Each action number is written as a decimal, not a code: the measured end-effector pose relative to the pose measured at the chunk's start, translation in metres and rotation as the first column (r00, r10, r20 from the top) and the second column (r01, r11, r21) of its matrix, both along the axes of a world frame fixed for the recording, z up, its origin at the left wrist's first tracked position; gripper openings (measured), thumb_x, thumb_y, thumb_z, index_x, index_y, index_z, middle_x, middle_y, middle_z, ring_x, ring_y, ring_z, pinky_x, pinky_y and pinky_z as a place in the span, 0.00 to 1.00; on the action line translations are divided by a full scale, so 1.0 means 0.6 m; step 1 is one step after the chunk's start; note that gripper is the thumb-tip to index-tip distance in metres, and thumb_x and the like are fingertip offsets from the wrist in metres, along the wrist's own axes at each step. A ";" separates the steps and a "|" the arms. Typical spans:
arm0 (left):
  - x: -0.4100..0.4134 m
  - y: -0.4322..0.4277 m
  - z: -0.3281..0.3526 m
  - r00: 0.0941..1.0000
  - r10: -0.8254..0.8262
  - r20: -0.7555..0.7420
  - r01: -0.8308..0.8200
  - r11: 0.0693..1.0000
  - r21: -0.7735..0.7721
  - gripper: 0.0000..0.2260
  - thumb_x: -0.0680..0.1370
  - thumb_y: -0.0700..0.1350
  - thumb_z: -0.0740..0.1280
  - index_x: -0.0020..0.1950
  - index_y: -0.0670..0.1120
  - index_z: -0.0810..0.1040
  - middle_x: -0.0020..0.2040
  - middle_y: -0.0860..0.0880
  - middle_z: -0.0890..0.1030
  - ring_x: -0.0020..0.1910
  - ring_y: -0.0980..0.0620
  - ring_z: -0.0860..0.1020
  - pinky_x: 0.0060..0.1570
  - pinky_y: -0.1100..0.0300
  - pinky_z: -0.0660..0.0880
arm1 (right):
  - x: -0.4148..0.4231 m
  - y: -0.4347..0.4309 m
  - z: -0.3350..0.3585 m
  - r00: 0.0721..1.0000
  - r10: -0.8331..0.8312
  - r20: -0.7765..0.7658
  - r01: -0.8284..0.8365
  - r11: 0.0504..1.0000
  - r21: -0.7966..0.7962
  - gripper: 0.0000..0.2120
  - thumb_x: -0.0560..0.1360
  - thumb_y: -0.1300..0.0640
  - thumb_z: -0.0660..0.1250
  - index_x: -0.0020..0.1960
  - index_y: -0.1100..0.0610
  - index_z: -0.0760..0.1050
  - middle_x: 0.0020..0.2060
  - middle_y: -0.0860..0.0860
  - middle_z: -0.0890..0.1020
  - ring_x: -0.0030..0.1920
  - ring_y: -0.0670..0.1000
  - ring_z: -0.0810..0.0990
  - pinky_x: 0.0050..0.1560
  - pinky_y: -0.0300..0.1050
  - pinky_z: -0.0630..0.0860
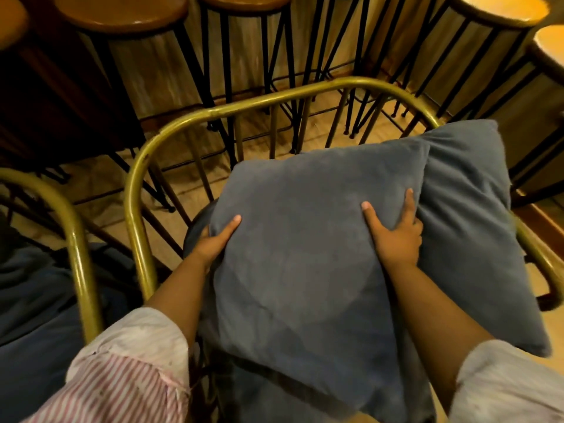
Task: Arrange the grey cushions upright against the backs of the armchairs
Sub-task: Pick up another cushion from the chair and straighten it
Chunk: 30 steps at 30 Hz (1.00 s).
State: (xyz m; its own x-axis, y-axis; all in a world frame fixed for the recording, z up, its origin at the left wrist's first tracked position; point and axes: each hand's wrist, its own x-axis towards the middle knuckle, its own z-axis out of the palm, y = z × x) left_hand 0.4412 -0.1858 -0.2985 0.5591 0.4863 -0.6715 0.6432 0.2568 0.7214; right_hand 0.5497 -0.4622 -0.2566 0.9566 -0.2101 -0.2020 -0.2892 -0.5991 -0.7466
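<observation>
A large grey cushion [299, 254] lies tilted over the seat of a brass-framed armchair [244, 106]. My left hand [213, 239] grips its left edge, thumb on top and fingers under. On the cushion's right side my right hand [393, 232] presses, fingers tucked into the gap beside a second grey cushion [470, 227]. That second cushion leans over the chair's right arm, partly under the first. The dark seat pad is mostly hidden beneath both.
Another brass-framed armchair [73, 227] with a dark blue-grey cushion [36, 315] stands close on the left. Behind the chair's curved back rail stand several wooden bar stools [128, 10] on black metal legs, against a counter front.
</observation>
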 end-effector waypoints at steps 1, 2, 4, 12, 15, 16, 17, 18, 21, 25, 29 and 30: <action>-0.008 -0.001 0.011 1.000 -0.001 0.028 0.001 1.000 0.012 0.55 0.56 0.72 0.71 0.78 0.51 0.57 0.77 0.47 0.62 0.74 0.41 0.64 0.71 0.42 0.64 | -0.006 -0.007 0.012 1.000 0.006 -0.011 -0.006 0.999 0.037 0.46 0.67 0.31 0.66 0.76 0.36 0.45 0.74 0.59 0.61 0.70 0.65 0.65 0.69 0.63 0.64; -0.015 0.000 0.015 0.999 -0.002 0.053 0.001 1.000 0.025 0.60 0.50 0.74 0.71 0.77 0.52 0.59 0.77 0.47 0.64 0.73 0.42 0.66 0.70 0.41 0.66 | -0.011 -0.013 0.025 1.000 0.010 -0.014 -0.009 0.997 0.081 0.46 0.67 0.32 0.67 0.76 0.37 0.45 0.73 0.59 0.63 0.70 0.65 0.67 0.69 0.62 0.65; -0.028 0.000 0.033 0.996 0.000 0.092 -0.003 0.999 0.032 0.61 0.47 0.74 0.73 0.76 0.53 0.60 0.75 0.48 0.66 0.72 0.42 0.68 0.69 0.42 0.67 | -0.022 -0.022 0.047 1.000 0.013 0.012 -0.014 0.984 0.177 0.46 0.68 0.34 0.69 0.77 0.39 0.47 0.73 0.57 0.65 0.70 0.62 0.68 0.70 0.60 0.66; -0.040 -0.062 0.213 0.956 -0.128 0.265 0.070 0.973 0.219 0.36 0.72 0.54 0.72 0.76 0.51 0.60 0.75 0.48 0.66 0.72 0.44 0.67 0.67 0.49 0.67 | -0.066 -0.076 0.178 0.980 -0.040 0.193 -0.035 0.928 0.370 0.44 0.68 0.39 0.72 0.76 0.41 0.53 0.74 0.48 0.67 0.72 0.56 0.68 0.71 0.59 0.68; -0.044 -0.091 0.280 0.926 -0.167 0.338 0.073 0.959 0.273 0.35 0.71 0.52 0.74 0.75 0.50 0.63 0.72 0.48 0.69 0.71 0.44 0.69 0.62 0.52 0.70 | -0.069 -0.108 0.241 0.964 -0.062 0.260 -0.051 0.913 0.405 0.44 0.68 0.39 0.72 0.77 0.43 0.54 0.74 0.48 0.67 0.73 0.55 0.68 0.72 0.54 0.66; -0.051 -0.099 0.301 0.922 -0.165 0.351 0.063 0.957 0.285 0.36 0.70 0.53 0.75 0.74 0.50 0.63 0.72 0.48 0.70 0.70 0.44 0.70 0.63 0.51 0.71 | -0.073 -0.118 0.263 0.955 -0.064 0.289 -0.064 0.909 0.413 0.43 0.69 0.41 0.72 0.77 0.45 0.54 0.75 0.48 0.66 0.73 0.54 0.67 0.71 0.48 0.65; -0.061 -0.106 0.324 0.918 -0.162 0.361 0.052 0.954 0.296 0.38 0.68 0.54 0.75 0.74 0.50 0.64 0.72 0.49 0.71 0.70 0.44 0.70 0.64 0.50 0.71 | -0.078 -0.127 0.283 0.948 -0.059 0.313 -0.081 0.905 0.417 0.42 0.70 0.43 0.72 0.77 0.46 0.54 0.75 0.48 0.65 0.74 0.54 0.66 0.68 0.44 0.64; -0.073 -0.109 0.343 0.916 -0.159 0.368 0.041 0.951 0.307 0.39 0.67 0.55 0.76 0.74 0.51 0.64 0.71 0.49 0.71 0.69 0.44 0.71 0.65 0.48 0.72 | -0.082 -0.132 0.300 0.943 -0.052 0.328 -0.095 0.904 0.416 0.41 0.71 0.44 0.71 0.77 0.47 0.54 0.75 0.48 0.64 0.74 0.53 0.65 0.66 0.43 0.63; -0.125 -0.118 0.401 0.908 -0.162 0.387 0.015 0.935 0.355 0.44 0.60 0.63 0.77 0.73 0.54 0.66 0.70 0.51 0.73 0.67 0.45 0.73 0.65 0.46 0.73 | -0.108 -0.142 0.354 0.937 -0.013 0.350 -0.145 0.896 0.419 0.42 0.71 0.43 0.71 0.77 0.47 0.54 0.76 0.48 0.64 0.74 0.54 0.64 0.70 0.48 0.63; -0.204 -0.119 0.451 0.914 -0.117 0.389 -0.044 0.923 0.383 0.41 0.63 0.60 0.77 0.72 0.53 0.66 0.70 0.50 0.73 0.66 0.45 0.73 0.64 0.48 0.73 | -0.149 -0.131 0.393 0.933 0.066 0.355 -0.220 0.884 0.412 0.42 0.70 0.41 0.71 0.78 0.47 0.54 0.76 0.49 0.63 0.75 0.54 0.63 0.74 0.54 0.62; -0.316 -0.105 0.460 0.946 -0.014 0.325 -0.119 0.915 0.385 0.51 0.54 0.69 0.76 0.73 0.52 0.64 0.69 0.53 0.72 0.67 0.47 0.72 0.67 0.45 0.71 | -0.201 -0.091 0.391 0.929 0.185 0.321 -0.318 0.842 0.436 0.43 0.69 0.39 0.71 0.77 0.45 0.53 0.76 0.49 0.62 0.75 0.56 0.63 0.74 0.59 0.63; -0.346 -0.096 0.459 0.954 0.018 0.299 -0.140 0.909 0.392 0.56 0.50 0.72 0.74 0.74 0.54 0.64 0.71 0.52 0.71 0.68 0.45 0.72 0.67 0.43 0.70 | -0.218 -0.076 0.388 0.926 0.217 0.309 -0.343 0.826 0.448 0.43 0.69 0.38 0.71 0.77 0.45 0.54 0.76 0.49 0.63 0.75 0.56 0.64 0.73 0.60 0.63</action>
